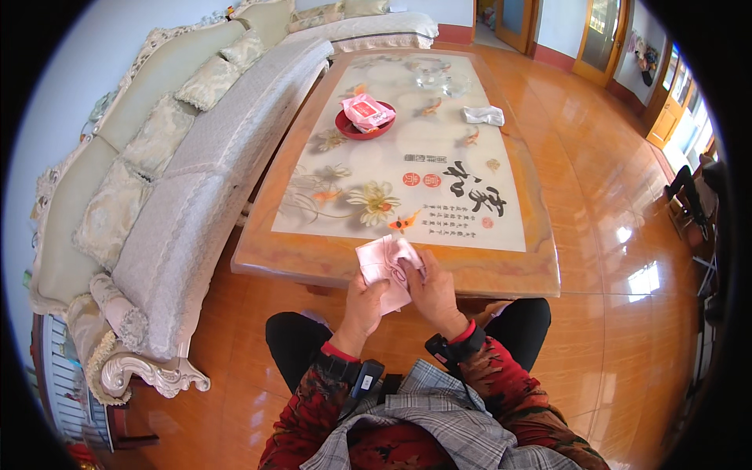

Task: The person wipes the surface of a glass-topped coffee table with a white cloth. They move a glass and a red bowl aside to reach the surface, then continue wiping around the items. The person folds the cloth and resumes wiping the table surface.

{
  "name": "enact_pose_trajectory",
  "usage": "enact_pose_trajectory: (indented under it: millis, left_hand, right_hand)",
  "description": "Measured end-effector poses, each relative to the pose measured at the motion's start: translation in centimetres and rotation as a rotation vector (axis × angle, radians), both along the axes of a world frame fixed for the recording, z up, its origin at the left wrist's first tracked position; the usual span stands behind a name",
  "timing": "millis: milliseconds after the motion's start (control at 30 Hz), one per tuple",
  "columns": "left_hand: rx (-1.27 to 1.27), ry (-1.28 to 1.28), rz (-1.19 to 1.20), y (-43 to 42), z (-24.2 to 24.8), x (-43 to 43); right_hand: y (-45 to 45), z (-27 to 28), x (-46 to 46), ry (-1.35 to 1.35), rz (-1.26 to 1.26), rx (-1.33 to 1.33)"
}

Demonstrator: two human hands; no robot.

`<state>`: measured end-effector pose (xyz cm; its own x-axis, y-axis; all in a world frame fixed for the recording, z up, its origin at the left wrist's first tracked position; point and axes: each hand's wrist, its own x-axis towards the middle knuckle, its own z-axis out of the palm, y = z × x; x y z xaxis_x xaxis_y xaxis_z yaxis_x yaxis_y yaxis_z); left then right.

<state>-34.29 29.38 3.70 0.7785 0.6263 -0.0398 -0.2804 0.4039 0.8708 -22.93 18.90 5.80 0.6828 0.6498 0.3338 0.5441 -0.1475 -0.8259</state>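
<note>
A folded pink cloth is held between my two hands, just off the near edge of the low table. My left hand grips the cloth's lower left side, with the thumb over it. My right hand holds its right side, the fingers curled into a fold. Farther back on the table, a red round dish bears a pink and white soft packet with writing. A folded white cloth lies near the table's right edge.
Clear glass dishes stand towards the table's far end. A long cream sofa with several cushions runs along the left side. Glossy orange-brown floor stretches to the right, with dark objects at the far right and open doors behind.
</note>
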Motion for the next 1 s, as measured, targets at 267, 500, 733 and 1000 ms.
enact_pose_trajectory:
  millis: [267,500,733,1000]
  left_hand:
    - [-0.219,-0.086,0.013,-0.8,-0.1,0.8]
    - [-0.122,0.182,0.136,0.9,-0.8,-0.5]
    - [0.213,0.186,0.154,3.0,3.8,1.4]
    - [0.306,0.047,0.094,1.4,5.8,3.2]
  right_hand:
    - [1.5,-0.1,-1.8,0.127,0.142,0.175]
    - [1.1,-0.5,-0.9,0.006,0.541,0.133]
    - [-1.7,-0.6,5.1,0.447,0.341,0.114]
    - [-2.8,-0.9,7.4,0.566,0.299,0.167]
